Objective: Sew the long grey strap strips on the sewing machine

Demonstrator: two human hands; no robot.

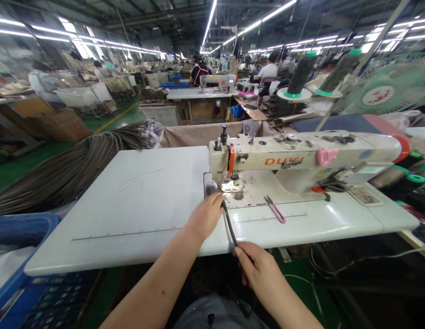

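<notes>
A narrow dark strip (229, 224) runs from under the needle area of the sewing machine (301, 157) toward the table's front edge. My left hand (207, 214) lies close to the presser foot, its fingers closed on the strip's far part. At the front edge my right hand (255, 262) pinches the same strip between thumb and fingers. The strip's far end is hidden by my left hand and the machine head. A pair of pink-handled thread snips (276, 210) lies on the table to the right of the strip.
The white sewing table (130, 201) carries a printed ruler line. A large bundle of dark strips (78, 160) hangs at the left, above a blue crate (23, 256). Thread cones (301, 75) and a green fan (384, 91) stand behind the machine. People work farther back.
</notes>
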